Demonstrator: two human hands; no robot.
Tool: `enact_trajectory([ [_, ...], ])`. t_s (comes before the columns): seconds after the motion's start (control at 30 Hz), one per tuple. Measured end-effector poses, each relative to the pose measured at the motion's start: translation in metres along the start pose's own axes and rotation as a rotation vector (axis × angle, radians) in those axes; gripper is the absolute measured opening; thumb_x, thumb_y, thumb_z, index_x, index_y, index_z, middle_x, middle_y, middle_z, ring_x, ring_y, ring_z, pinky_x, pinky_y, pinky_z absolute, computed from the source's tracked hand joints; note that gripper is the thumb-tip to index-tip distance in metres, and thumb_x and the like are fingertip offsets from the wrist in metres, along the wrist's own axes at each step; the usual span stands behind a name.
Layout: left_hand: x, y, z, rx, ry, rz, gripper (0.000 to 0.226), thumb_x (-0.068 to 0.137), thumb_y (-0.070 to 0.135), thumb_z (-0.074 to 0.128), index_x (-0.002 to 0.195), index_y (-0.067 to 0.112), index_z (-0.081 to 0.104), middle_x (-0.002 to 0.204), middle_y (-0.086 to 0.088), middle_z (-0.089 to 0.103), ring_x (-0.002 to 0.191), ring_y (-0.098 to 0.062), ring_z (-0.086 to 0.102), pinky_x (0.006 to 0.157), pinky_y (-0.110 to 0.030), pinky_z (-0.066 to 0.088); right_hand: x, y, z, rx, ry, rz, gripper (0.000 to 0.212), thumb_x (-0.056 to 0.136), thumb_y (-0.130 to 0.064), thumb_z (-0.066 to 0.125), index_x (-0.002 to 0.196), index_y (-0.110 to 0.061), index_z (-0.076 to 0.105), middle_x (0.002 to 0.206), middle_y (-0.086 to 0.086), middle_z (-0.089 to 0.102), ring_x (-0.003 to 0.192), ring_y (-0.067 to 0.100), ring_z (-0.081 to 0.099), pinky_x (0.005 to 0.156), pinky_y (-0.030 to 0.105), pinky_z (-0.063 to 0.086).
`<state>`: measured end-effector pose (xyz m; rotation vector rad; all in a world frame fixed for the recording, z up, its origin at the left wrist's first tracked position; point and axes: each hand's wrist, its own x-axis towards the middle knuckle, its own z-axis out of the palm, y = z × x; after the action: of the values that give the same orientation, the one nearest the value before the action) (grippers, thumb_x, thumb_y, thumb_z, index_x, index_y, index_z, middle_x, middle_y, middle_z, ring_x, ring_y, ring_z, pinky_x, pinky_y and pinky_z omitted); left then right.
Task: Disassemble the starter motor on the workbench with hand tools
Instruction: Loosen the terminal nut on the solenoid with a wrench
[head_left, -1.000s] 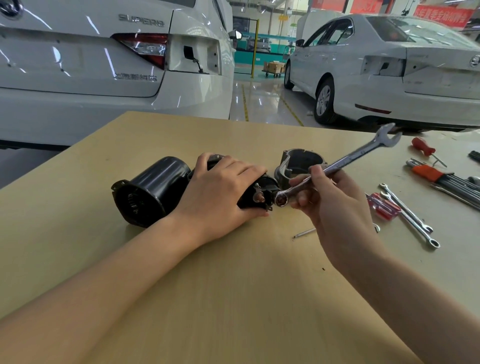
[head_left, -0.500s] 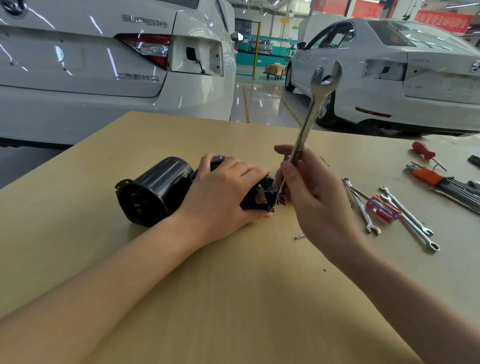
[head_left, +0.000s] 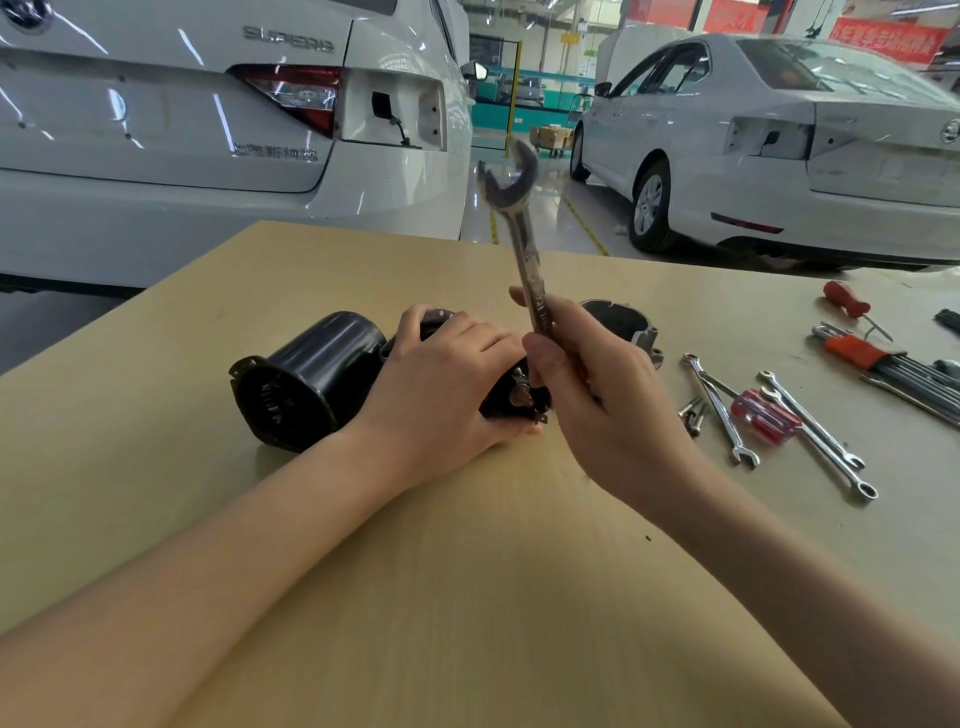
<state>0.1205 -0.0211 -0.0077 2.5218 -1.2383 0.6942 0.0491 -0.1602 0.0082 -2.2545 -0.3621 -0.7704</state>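
The black starter motor (head_left: 311, 379) lies on its side on the tan workbench (head_left: 467, 597), its open end facing left. My left hand (head_left: 447, 384) grips the solenoid part beside the motor body and covers most of it; a copper terminal stud (head_left: 519, 397) shows at its right end. My right hand (head_left: 597, 395) holds a silver combination wrench (head_left: 524, 249) by the shank, standing nearly upright, open jaw at the top, leaning slightly left. The wrench's lower end is hidden behind my fingers, next to the stud.
A grey metal housing (head_left: 618, 325) sits just behind my right hand. To the right lie loose spanners (head_left: 722, 410), a red-handled screwdriver (head_left: 763, 415), small bolts (head_left: 693, 413), a hex-key set with an orange holder (head_left: 857, 353) and another red screwdriver (head_left: 844, 299). White cars stand beyond the bench.
The wrench has swung anticlockwise, from lying pointed up-right, through upright, to leaning slightly left. My left hand has kept its hold on the motor.
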Motion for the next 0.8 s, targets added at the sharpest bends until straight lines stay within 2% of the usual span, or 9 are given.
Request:
enact_trajectory([
  [0.07, 0.0, 0.001, 0.001, 0.022, 0.05, 0.007, 0.052, 0.077, 0.056, 0.041, 0.1, 0.018, 0.066, 0.1, 0.001, 0.069, 0.101, -0.023, 0.062, 0.096, -0.055, 0.04, -0.002, -0.003, 0.001, -0.101, -0.059, -0.096, 0.033, 0.099, -0.013, 0.045, 0.131, -0.011, 0.053, 0.081, -0.015, 0.055, 0.072, 0.002, 0.049, 0.068, 0.021, 0.039],
  [0.1, 0.0, 0.002, 0.002, 0.043, 0.083, 0.004, 0.041, 0.078, 0.051, 0.038, 0.091, 0.022, 0.064, 0.089, 0.0, 0.068, 0.092, -0.023, 0.063, 0.092, -0.053, 0.042, -0.003, -0.005, 0.002, -0.178, -0.097, -0.153, 0.036, 0.098, -0.014, 0.044, 0.134, -0.01, 0.052, 0.09, -0.009, 0.06, 0.08, 0.009, 0.053, 0.073, 0.025, 0.042],
  [0.17, 0.001, 0.004, 0.003, 0.072, 0.091, 0.003, 0.013, 0.082, 0.037, 0.028, 0.086, 0.033, 0.04, 0.075, 0.001, 0.057, 0.08, -0.021, 0.056, 0.083, -0.044, 0.042, -0.005, -0.007, 0.003, -0.345, -0.163, -0.273, 0.04, 0.098, -0.016, 0.044, 0.136, -0.007, 0.05, 0.103, 0.004, 0.065, 0.091, 0.024, 0.059, 0.08, 0.035, 0.047],
  [0.2, 0.001, 0.004, 0.004, 0.093, 0.058, 0.001, 0.011, 0.082, 0.033, 0.023, 0.087, 0.033, 0.033, 0.078, 0.004, 0.052, 0.082, -0.018, 0.054, 0.083, -0.042, 0.039, -0.006, -0.007, 0.004, -0.411, -0.182, -0.321, 0.039, 0.098, -0.016, 0.044, 0.135, -0.005, 0.05, 0.101, 0.008, 0.065, 0.09, 0.028, 0.059, 0.079, 0.039, 0.048],
  [0.3, 0.003, 0.001, 0.007, 0.104, -0.025, -0.041, 0.036, 0.084, 0.036, 0.016, 0.105, 0.032, 0.046, 0.101, 0.014, 0.059, 0.101, -0.013, 0.055, 0.095, -0.044, 0.034, -0.008, -0.006, 0.004, -0.473, -0.208, -0.365, 0.033, 0.098, -0.011, 0.047, 0.129, -0.003, 0.053, 0.093, 0.009, 0.063, 0.083, 0.03, 0.057, 0.074, 0.042, 0.048],
  [0.4, 0.003, -0.001, 0.003, 0.049, -0.054, -0.023, 0.052, 0.086, 0.042, 0.021, 0.123, 0.026, 0.054, 0.118, 0.009, 0.063, 0.113, -0.017, 0.055, 0.101, -0.049, 0.03, -0.012, -0.001, 0.0, -0.591, -0.266, -0.489, 0.021, 0.093, -0.004, 0.054, 0.114, -0.003, 0.058, 0.085, 0.007, 0.061, 0.074, 0.027, 0.053, 0.067, 0.04, 0.046],
  [0.5, 0.001, 0.0, -0.003, 0.019, -0.1, -0.021, 0.066, 0.077, 0.042, 0.018, 0.131, 0.024, 0.052, 0.124, 0.005, 0.061, 0.118, -0.019, 0.052, 0.103, -0.049, 0.027, -0.016, 0.007, -0.003, -0.748, -0.331, -0.664, 0.018, 0.096, -0.002, 0.047, 0.106, -0.008, 0.06, 0.079, 0.005, 0.054, 0.069, 0.026, 0.047, 0.063, 0.038, 0.043],
  [0.63, 0.0, 0.003, -0.006, 0.023, -0.094, -0.03, 0.071, 0.074, 0.043, 0.017, 0.134, 0.025, 0.05, 0.127, 0.006, 0.06, 0.12, -0.017, 0.051, 0.106, -0.047, 0.026, -0.019, 0.009, -0.006, -0.774, -0.361, -0.722, 0.022, 0.096, -0.002, 0.042, 0.107, -0.014, 0.056, 0.079, 0.004, 0.05, 0.069, 0.023, 0.04, 0.063, 0.035, 0.037],
  [0.8, 0.0, 0.003, -0.007, -0.012, -0.075, -0.026, 0.065, 0.076, 0.044, 0.023, 0.128, 0.023, 0.056, 0.124, 0.005, 0.063, 0.116, -0.019, 0.054, 0.103, -0.048, 0.029, -0.019, 0.003, -0.011, -0.75, -0.462, -0.668, 0.027, 0.095, -0.005, 0.041, 0.108, -0.02, 0.06, 0.084, 0.0, 0.055, 0.073, 0.022, 0.044, 0.068, 0.032, 0.036],
])
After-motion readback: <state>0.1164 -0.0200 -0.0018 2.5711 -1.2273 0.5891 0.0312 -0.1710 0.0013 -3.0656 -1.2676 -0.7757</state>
